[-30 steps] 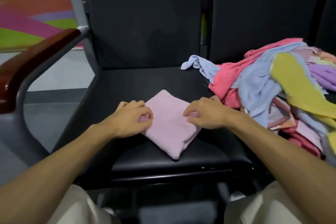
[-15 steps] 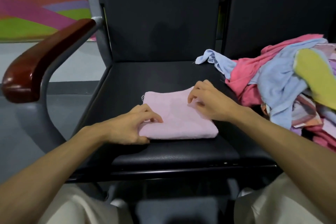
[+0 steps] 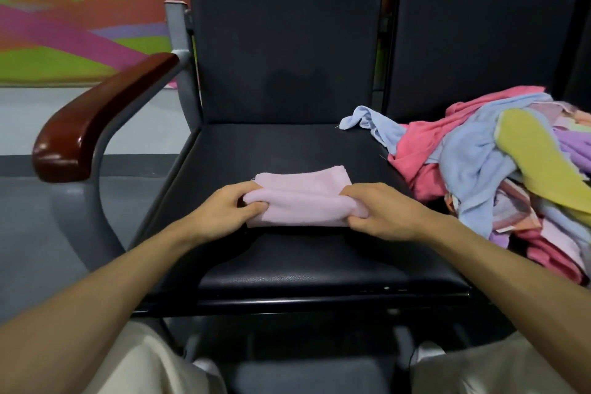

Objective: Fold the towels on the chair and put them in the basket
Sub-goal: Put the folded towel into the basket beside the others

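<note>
Both hands are on it. The left hand [image 3: 224,214] pinches the near left corner of the folded pink towel [image 3: 303,192], and the right hand [image 3: 380,211] pinches the near right corner, fingers curled around the cloth. The towel's long axis runs straight from one grip to the other, with the rest lying flat on the chair seat [image 3: 287,144] just beyond the knuckles. Neither hand is nearer. The unfolded pile [image 3: 479,169] waits out past the right grip. No basket is in view, so the carry direction can't be told.
</note>
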Available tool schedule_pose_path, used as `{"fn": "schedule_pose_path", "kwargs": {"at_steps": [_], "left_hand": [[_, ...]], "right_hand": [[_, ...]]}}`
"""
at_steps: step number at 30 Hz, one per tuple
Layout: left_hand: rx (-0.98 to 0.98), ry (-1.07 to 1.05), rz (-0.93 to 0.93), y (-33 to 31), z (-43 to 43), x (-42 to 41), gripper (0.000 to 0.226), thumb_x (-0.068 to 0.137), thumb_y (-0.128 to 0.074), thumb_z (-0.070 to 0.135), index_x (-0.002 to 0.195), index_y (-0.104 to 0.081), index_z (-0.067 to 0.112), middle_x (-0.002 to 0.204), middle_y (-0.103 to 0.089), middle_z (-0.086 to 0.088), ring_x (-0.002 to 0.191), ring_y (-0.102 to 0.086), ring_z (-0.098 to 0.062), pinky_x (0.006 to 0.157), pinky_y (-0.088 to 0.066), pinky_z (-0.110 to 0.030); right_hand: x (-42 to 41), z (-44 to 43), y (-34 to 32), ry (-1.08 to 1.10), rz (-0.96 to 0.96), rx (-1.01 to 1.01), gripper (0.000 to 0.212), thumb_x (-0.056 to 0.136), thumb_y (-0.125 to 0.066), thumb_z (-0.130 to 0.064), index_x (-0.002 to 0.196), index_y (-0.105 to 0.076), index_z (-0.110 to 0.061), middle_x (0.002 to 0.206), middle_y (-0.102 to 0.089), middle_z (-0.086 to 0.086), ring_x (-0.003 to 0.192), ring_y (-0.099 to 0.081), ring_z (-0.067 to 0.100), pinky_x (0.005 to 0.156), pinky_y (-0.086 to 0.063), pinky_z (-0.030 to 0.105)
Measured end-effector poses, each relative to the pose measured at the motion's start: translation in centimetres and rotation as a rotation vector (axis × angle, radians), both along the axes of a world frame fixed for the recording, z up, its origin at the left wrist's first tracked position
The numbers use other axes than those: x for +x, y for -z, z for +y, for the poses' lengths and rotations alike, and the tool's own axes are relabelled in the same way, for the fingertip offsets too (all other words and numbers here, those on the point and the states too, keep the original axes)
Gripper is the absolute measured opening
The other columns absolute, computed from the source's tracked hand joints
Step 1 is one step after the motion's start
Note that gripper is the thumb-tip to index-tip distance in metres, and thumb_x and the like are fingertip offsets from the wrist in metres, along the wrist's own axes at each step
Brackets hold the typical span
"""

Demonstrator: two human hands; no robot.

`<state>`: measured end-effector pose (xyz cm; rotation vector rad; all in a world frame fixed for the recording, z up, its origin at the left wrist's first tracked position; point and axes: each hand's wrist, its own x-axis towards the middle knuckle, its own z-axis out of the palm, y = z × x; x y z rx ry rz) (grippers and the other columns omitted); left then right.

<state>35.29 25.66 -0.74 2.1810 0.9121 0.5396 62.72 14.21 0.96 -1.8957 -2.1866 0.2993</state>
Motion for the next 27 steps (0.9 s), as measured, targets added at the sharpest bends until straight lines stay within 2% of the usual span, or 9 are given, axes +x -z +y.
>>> {"fn": "schedule_pose_path", "kwargs": {"at_steps": [3, 5, 7, 12, 16, 18, 22, 25, 27], "left_hand": [[-0.080, -0.091, -0.048, -0.3, -0.4, 0.0, 0.004, 0.090, -0.062, 0.021, 0.088, -0.065, 0.019, 0.084, -0.064, 0.008, 0.077, -0.055, -0.004, 0.075, -0.043, -0.025], [-0.167, -0.143, -0.105, -0.7, -0.9, 0.2, 0.017, 0.082, -0.062, 0.029, 0.093, -0.066, 0.016, 0.092, -0.067, 0.000, 0.083, -0.058, -0.009, 0.079, -0.045, -0.029], [-0.231, -0.208, -0.156, -0.9, -1.1, 0.5, 0.028, 0.072, -0.057, 0.033, 0.094, -0.066, 0.017, 0.097, -0.069, -0.002, 0.089, -0.060, -0.013, 0.083, -0.047, -0.031], [-0.215, -0.388, -0.123, -0.3, 0.3, 2.0, 0.009, 0.087, -0.059, 0.019, 0.091, -0.066, 0.020, 0.098, -0.066, 0.001, 0.094, -0.060, -0.018, 0.075, -0.047, -0.029], [-0.146, -0.490, -0.011, 0.1, 2.1, 3.1, 0.008, 0.088, -0.063, 0.026, 0.094, -0.067, 0.021, 0.103, -0.065, 0.003, 0.098, -0.059, -0.015, 0.077, -0.043, -0.025], [-0.090, -0.517, 0.052, 0.4, 2.9, 3.5, 0.015, 0.088, -0.064, 0.033, 0.097, -0.064, 0.020, 0.101, -0.064, 0.002, 0.097, -0.059, -0.016, 0.078, -0.044, -0.027], [-0.006, -0.525, 0.185, -0.4, 2.5, 3.6, 0.033, 0.092, -0.052, 0.052, 0.105, -0.056, 0.023, 0.101, -0.061, 0.000, 0.089, -0.058, -0.015, 0.079, -0.050, -0.034], [-0.221, -0.446, 0.325, -1.8, 2.1, 2.4, 0.063, 0.086, -0.040, 0.072, 0.117, -0.045, 0.017, 0.106, -0.057, 0.000, 0.085, -0.057, -0.015, 0.071, -0.045, -0.031], [-0.344, -0.374, 0.499, -2.7, 1.9, 1.2, 0.091, 0.065, -0.042, 0.088, 0.115, -0.041, 0.013, 0.097, -0.056, 0.000, 0.083, -0.057, -0.016, 0.066, -0.044, -0.030]], "right_hand": [[-0.6, -0.5, -0.6, 0.041, 0.139, -0.002, 0.014, 0.080, -0.056, -0.030, 0.092, -0.054, -0.023, 0.087, -0.062, -0.004, 0.081, -0.057, 0.017, 0.077, -0.049, 0.038], [-0.9, -0.7, -0.8, 0.073, 0.254, -0.017, 0.014, 0.084, -0.060, -0.026, 0.097, -0.055, -0.029, 0.091, -0.064, -0.007, 0.084, -0.059, 0.010, 0.077, -0.048, 0.030], [-1.1, -0.5, -0.9, 0.097, 0.311, -0.025, 0.013, 0.085, -0.061, -0.024, 0.097, -0.059, -0.029, 0.093, -0.066, -0.009, 0.086, -0.061, 0.010, 0.077, -0.050, 0.028], [-1.5, 0.9, -0.6, 0.229, 0.559, -0.119, 0.013, 0.083, -0.059, -0.011, 0.093, -0.066, -0.015, 0.091, -0.067, 0.004, 0.076, -0.068, 0.025, 0.057, -0.059, 0.035], [-1.3, 2.6, -0.1, 0.357, 0.711, -0.297, 0.010, 0.087, -0.058, -0.007, 0.093, -0.065, -0.004, 0.090, -0.062, 0.012, 0.067, -0.062, 0.023, 0.050, -0.053, 0.031], [-1.3, 3.4, 0.0, 0.401, 0.701, -0.332, 0.010, 0.088, -0.058, -0.008, 0.095, -0.064, -0.005, 0.088, -0.060, 0.011, 0.064, -0.059, 0.021, 0.047, -0.051, 0.028], [-0.9, 4.5, 0.0, 0.415, 0.422, -0.369, 0.014, 0.088, -0.060, -0.020, 0.099, -0.066, -0.015, 0.091, -0.064, 0.005, 0.070, -0.060, 0.017, 0.045, -0.047, 0.025], [-0.6, 5.0, 0.0, 0.419, 0.334, -0.385, 0.012, 0.086, -0.061, -0.024, 0.091, -0.068, -0.017, 0.082, -0.061, 0.000, 0.068, -0.055, 0.014, 0.048, -0.042, 0.022], [-0.6, 5.1, 0.0, 0.412, 0.311, -0.378, 0.013, 0.084, -0.062, -0.025, 0.089, -0.070, -0.016, 0.080, -0.062, 0.000, 0.069, -0.055, 0.015, 0.053, -0.043, 0.023]]}}
